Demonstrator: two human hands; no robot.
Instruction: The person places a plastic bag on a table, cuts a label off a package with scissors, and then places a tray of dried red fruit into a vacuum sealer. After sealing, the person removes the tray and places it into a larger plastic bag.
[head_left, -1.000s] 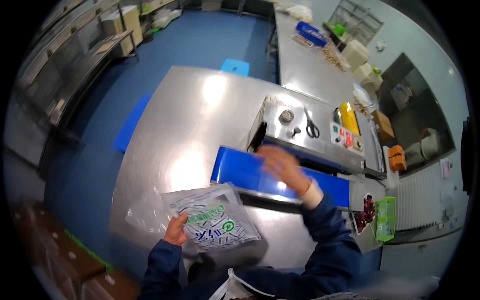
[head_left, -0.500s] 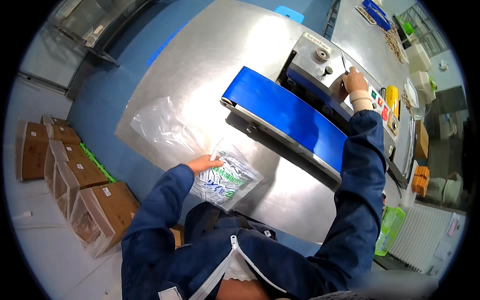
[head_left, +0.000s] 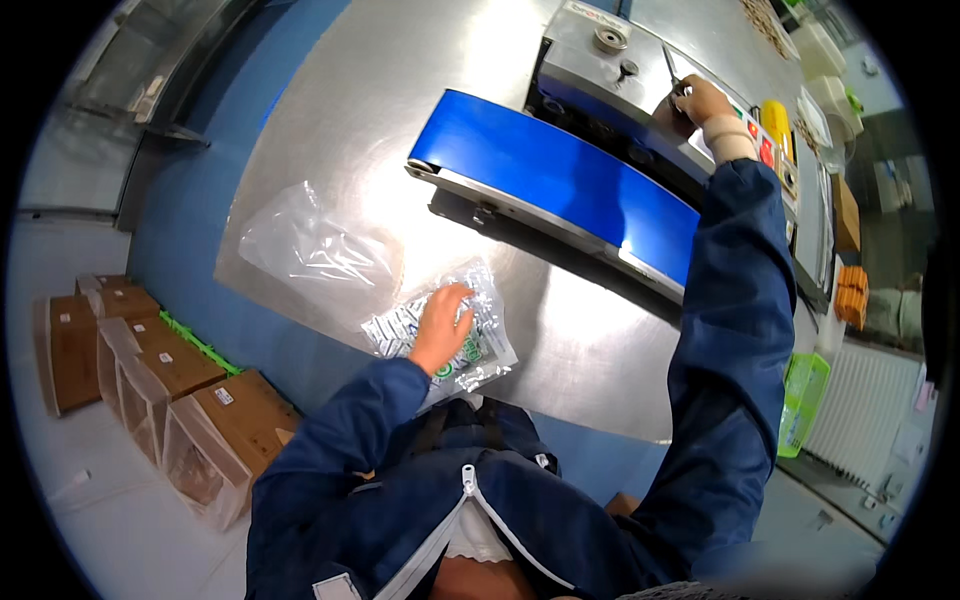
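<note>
My left hand [head_left: 441, 328] lies on top of a printed plastic bag [head_left: 489, 318] at the table's near edge, fingers stretched out and not gripping it. Next to that bag, on the left, is a crumpled clear plastic bag [head_left: 318, 248]. My right hand [head_left: 705, 103] is closed round a slim pointed metal tool [head_left: 671, 64], whose exact kind I cannot make out. It is over the housing of a band sealer [head_left: 590, 62], beside the control buttons. The sealer's blue conveyor belt [head_left: 560, 175] runs between my hands.
The machine stands on a steel table [head_left: 300, 130]. Cardboard boxes [head_left: 240, 415] with plastic liners stand on the floor at the left. A green basket [head_left: 803, 405], an orange stack [head_left: 851, 297] and a yellow cylinder [head_left: 776, 124] are on the right.
My left hand has let go of the printed bag's edge and moved right onto its top. The bag now lies flatter. My right hand still holds the metal tool by the sealer.
</note>
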